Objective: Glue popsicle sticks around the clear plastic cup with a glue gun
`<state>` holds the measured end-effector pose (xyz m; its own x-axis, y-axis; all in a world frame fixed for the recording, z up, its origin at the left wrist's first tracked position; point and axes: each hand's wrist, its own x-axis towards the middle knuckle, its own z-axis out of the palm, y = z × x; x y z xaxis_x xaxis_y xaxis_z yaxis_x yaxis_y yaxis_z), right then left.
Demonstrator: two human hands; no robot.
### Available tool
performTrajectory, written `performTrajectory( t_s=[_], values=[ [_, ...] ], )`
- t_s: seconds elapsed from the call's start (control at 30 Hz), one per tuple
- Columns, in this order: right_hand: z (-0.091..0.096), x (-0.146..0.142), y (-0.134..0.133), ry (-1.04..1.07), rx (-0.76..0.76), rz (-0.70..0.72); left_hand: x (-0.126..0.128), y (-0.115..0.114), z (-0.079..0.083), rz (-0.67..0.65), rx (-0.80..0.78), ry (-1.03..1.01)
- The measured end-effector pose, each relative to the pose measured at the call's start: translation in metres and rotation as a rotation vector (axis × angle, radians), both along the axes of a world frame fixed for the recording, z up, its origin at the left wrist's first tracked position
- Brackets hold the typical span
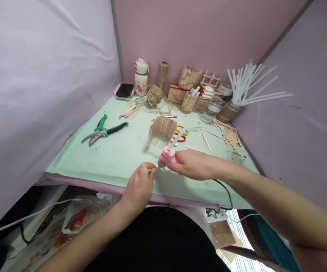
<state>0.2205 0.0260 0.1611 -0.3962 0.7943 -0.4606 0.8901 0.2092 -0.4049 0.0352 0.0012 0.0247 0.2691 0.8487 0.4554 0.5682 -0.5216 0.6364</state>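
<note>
In my right hand (190, 163) is a pink hot glue gun (169, 154), with a white glue stick (178, 139) poking up out of its back end. The gun's nozzle end points down toward my left hand (140, 185), whose fingers pinch a thin wooden craft stick (153, 169) near the table's front edge. Nozzle and stick are close together; whether they touch I cannot tell. Just beyond the gun stands a half-built container (163, 128) with a curved wall of craft sticks and a clear bottom part.
Green-handled pruning shears (102, 130) lie at left. Behind the container are scissors (183, 130). Farther back stand a phone (124, 90), a bottle (141, 77), twine (154, 94), a pen cup (189, 102), a clear plastic cup (211, 111) and glue sticks (245, 85). Loose craft sticks (230, 135) lie right.
</note>
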Motion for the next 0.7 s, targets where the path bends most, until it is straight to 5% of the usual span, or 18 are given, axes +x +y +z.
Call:
performTrajectory(
  t_s=[0.7],
  values=[
    [0.0015,0.0009,0.0071,0.007,-0.126,-0.011,0.0008,0.002,0.003,0.003,-0.003,0.022]
  ],
)
